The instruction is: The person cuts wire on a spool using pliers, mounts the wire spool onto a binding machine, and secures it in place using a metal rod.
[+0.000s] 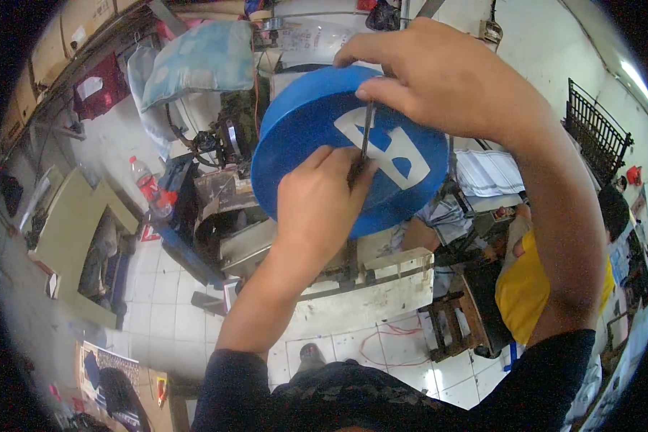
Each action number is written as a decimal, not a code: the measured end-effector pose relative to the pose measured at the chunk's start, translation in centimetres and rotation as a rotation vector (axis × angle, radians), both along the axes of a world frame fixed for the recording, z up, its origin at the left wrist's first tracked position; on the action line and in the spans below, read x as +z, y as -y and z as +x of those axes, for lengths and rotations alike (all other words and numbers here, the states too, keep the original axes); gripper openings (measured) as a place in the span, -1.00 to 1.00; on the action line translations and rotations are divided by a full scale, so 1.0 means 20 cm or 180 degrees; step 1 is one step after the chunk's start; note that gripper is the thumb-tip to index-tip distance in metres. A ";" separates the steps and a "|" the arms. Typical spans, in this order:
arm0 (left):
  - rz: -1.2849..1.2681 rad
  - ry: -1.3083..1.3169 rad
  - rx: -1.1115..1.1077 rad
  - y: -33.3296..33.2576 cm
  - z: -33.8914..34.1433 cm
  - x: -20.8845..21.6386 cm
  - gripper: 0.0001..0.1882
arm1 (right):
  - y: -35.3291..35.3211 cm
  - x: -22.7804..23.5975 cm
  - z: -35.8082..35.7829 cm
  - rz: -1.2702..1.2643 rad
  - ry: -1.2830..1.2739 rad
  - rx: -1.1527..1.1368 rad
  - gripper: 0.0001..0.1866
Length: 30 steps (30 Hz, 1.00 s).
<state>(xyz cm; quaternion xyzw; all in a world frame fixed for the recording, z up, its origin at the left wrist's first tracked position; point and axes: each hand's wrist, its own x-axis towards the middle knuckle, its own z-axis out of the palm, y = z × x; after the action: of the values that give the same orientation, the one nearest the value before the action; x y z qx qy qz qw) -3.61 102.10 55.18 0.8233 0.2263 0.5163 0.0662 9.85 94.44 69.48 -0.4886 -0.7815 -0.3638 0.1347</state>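
Observation:
In front of me is a blue, round, drum-like piece (pixel 288 140) with a thick side wall and a white cut-out marking (pixel 410 162) on its face. My left hand (pixel 317 198) is closed around a thin dark tool (pixel 368 129) whose narrow shaft points up across that face; its exact kind is hard to make out. Over the top edge curls my right hand (pixel 428 79), fingers on the rim and thumb near the upper end of the shaft.
Behind the blue piece stand a machine (pixel 230 133) and a pale blue cushion (pixel 201 65). A white bench top (pixel 367 299) lies below it. At the right sits a person in a yellow shirt (pixel 518 288), beside a wooden stool (pixel 457 327). A red-capped bottle (pixel 144 176) is at the left.

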 end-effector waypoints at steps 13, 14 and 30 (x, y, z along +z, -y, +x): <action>0.0056 -0.0244 0.0089 0.01 0.00 0.03 -0.83 | 0.13 0.34 -0.04 -0.2442 -0.0705 -0.0611 -0.48; 0.0048 -0.0220 -0.0092 0.02 0.01 0.03 -0.84 | 0.16 0.40 -0.09 -0.2825 -0.0617 -0.0911 -0.49; -0.0443 -0.0051 -0.0397 -0.02 -0.07 -0.04 -0.81 | -0.05 -0.01 -0.06 0.0008 -0.0438 -0.1277 -0.45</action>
<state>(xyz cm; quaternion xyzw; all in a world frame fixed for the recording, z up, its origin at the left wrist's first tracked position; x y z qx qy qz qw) -5.09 102.60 54.40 0.8333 0.2105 0.4875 0.1534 8.67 95.47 69.19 -0.6579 -0.6571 -0.3500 0.1132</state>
